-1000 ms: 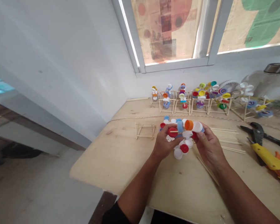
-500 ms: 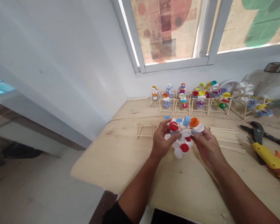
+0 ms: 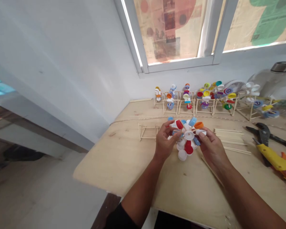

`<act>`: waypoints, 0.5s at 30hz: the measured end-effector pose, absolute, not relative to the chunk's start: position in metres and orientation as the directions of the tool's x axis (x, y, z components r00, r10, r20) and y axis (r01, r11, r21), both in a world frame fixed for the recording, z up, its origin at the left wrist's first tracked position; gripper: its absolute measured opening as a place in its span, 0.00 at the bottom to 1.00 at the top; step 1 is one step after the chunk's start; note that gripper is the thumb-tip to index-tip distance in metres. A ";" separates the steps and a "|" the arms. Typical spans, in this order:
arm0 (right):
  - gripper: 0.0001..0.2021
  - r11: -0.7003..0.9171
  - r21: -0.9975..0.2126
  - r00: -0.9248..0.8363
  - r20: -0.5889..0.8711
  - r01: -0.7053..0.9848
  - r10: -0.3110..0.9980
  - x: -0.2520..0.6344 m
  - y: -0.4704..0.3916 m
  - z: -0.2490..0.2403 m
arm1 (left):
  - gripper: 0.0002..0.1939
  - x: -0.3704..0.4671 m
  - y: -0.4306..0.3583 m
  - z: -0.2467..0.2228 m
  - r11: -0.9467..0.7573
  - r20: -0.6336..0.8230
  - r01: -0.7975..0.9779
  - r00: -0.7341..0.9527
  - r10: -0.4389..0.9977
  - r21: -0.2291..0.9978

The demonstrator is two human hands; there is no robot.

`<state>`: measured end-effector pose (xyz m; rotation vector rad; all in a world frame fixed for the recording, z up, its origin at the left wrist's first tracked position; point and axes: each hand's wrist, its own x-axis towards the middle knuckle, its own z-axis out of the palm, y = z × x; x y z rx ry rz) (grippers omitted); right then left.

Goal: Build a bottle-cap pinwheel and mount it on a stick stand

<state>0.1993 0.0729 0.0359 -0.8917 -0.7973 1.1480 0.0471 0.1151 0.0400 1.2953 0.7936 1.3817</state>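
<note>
Between my hands is a wheel of bottle caps (image 3: 189,135) on thin sticks, with white, red, blue and orange caps around a white centre cap. My left hand (image 3: 165,140) pinches its left side near a blue cap. On the right, my right hand (image 3: 212,148) has its thumb and fingers closed on a white cap of the same wheel. Loose white and red caps (image 3: 182,155) lie on the table just below and behind it. A small stick frame (image 3: 149,133) stands to the left of my left hand.
Several stick frames with cap wheels (image 3: 205,105) line the back of the wooden table (image 3: 105,159). Thin sticks (image 3: 230,136), pliers (image 3: 263,135) and a yellow glue gun (image 3: 274,160) lie right. A rope (image 3: 133,119) crosses the table; a glass jar (image 3: 267,82) stands at back right.
The cap wheel has turned between my fingers, its white centre cap now facing me more. The right thumb has shifted onto a white cap.
</note>
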 end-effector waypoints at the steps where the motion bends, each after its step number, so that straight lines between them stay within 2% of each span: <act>1: 0.14 0.170 -0.901 0.231 0.080 -0.399 0.970 0.199 0.073 0.035 | 0.28 0.047 0.115 0.040 -0.240 0.275 -0.249 0.117 0.954 0.938; 6: 0.15 0.195 -0.906 0.288 0.086 -0.376 0.954 0.198 0.073 0.035 | 0.30 0.048 0.115 0.040 -0.179 0.239 -0.322 0.157 0.958 0.930; 11: 0.15 0.202 -0.902 0.294 0.089 -0.382 0.952 0.198 0.074 0.035 | 0.22 0.050 0.116 0.037 -0.088 0.171 -0.354 0.211 0.962 0.931; 15: 0.15 0.199 -0.907 0.277 0.097 -0.370 0.956 0.199 0.073 0.032 | 0.20 0.051 0.115 0.038 -0.071 0.143 -0.369 0.172 0.975 0.927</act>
